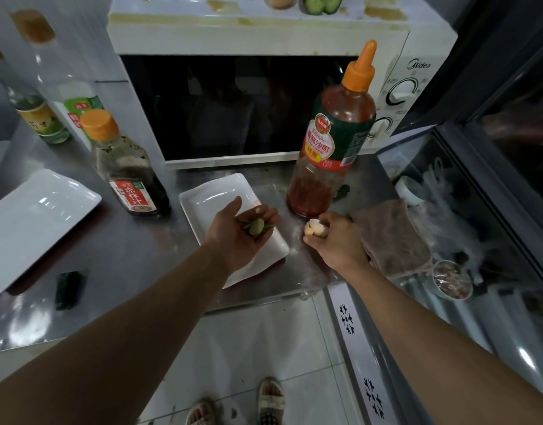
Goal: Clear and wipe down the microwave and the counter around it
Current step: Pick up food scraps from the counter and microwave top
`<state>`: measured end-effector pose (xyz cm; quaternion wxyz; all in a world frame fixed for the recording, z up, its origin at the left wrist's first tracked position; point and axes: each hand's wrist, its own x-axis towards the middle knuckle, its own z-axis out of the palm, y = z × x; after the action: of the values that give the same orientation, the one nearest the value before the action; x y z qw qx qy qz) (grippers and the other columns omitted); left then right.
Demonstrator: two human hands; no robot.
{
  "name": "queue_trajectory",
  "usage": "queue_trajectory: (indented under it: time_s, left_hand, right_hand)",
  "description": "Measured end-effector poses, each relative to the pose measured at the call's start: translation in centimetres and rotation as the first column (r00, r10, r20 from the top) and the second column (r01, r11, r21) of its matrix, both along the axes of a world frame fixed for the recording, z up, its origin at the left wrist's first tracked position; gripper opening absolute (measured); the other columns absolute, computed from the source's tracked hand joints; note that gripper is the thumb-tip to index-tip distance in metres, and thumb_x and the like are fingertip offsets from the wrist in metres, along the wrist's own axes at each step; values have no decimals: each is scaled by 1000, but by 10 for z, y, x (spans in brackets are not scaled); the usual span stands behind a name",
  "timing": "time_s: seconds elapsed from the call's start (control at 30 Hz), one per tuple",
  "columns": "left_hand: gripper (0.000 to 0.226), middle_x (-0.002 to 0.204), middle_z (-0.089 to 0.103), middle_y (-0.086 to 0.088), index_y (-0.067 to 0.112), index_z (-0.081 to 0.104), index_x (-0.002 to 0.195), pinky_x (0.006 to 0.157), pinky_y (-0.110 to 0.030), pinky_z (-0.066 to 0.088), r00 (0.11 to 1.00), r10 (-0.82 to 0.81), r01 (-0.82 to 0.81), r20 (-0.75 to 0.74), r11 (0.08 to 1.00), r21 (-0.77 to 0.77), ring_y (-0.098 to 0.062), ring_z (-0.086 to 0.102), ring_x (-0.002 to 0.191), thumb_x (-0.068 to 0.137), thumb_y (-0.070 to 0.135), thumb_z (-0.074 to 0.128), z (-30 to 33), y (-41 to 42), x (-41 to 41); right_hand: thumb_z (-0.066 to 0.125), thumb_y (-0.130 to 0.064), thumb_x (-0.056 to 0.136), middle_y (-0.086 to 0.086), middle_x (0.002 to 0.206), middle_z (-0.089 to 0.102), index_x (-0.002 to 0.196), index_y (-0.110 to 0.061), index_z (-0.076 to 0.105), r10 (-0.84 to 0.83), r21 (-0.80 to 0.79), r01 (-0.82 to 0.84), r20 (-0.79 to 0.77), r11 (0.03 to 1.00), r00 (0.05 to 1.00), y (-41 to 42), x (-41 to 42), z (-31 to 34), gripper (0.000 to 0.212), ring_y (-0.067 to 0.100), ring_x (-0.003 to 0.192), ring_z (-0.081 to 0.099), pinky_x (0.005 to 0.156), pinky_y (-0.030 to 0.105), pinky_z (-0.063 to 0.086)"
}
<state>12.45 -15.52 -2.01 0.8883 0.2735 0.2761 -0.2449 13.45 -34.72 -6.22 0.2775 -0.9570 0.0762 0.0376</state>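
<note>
Steel counter [119, 256] fronts soiled microwave [233, 96].

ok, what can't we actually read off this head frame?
Head view only:
- Items on the microwave top: a green vegetable piece and a pale round thing, both cut off by the top edge.
- Microwave interior: dark door glass hides it.
- Plate surface under the left hand: covered.
- Cloth near edge: the right hand overlaps it.

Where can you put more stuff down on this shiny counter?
Bare counter lies between the left plate, the dark bottle and the middle plate. The near left corner is also free beyond a small dark thing. By the ketchup, right hand and cloth it is crowded.
</note>
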Motion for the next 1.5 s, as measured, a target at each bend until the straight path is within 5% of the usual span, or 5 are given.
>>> queue_trajectory:
  time_s: [0.37, 0.57, 0.67, 1.1, 1.5]
  left_hand:
    - [44, 95, 59, -11, 5, 54, 81, 87, -26, 44, 996, -33, 33, 84, 999, 9, -20, 59, 90, 99, 39, 32, 40, 20, -14]
    - [48, 129, 56, -15, 0, 58, 102, 92, -32, 39, 988, -66, 62, 139, 998, 30, -24, 55, 116, 100, 40, 32, 90, 37, -17]
    - [48, 126, 60, -16, -2, 61, 100, 85, -32, 45, 980, -59, 51, 190, 998, 48, -24, 63, 97, 99, 40, 37, 115, 49, -19]
    - [42, 113, 63, -16, -1, 61, 97, 99, -32, 40, 965, 30, -51, 260, 996, 71, -25, 59, 106, 98, 35, 40, 192, 89, -5]
    - [42, 95, 67, -15, -2, 61, 91, 87, -32, 47, 944, 187, -208, 271, 977, 52, -25, 64, 88, 98, 33, 41, 216, 75, 63]
  right_hand:
    - [79, -26, 71, 9, 110, 62, 112, -12, 62, 34, 46, -39, 103, 998, 994, 22, -23, 59, 47, 18, 88, 57, 72, 22, 39]
    - [80, -23, 71, 4, 100, 65, 107, -12, 64, 63, 40, -72, 194, 997, 979, 44, -35, 124, 41, 9, 80, 52, 68, 19, 36]
    - [80, -23, 70, 2, 98, 59, 106, -13, 64, 76, 31, -86, 251, 996, 965, 57, -36, 155, 41, 12, 84, 52, 69, 18, 34]
    - [78, -32, 73, 2, 106, 57, 112, -14, 59, 134, -44, -127, 387, 991, 912, 84, 1, 247, 47, 14, 88, 48, 73, 28, 39]
    - [73, -27, 80, 5, 114, 56, 119, -13, 55, 293, -118, -268, 412, 956, 863, 58, 119, 281, 44, 18, 97, 51, 75, 26, 35]
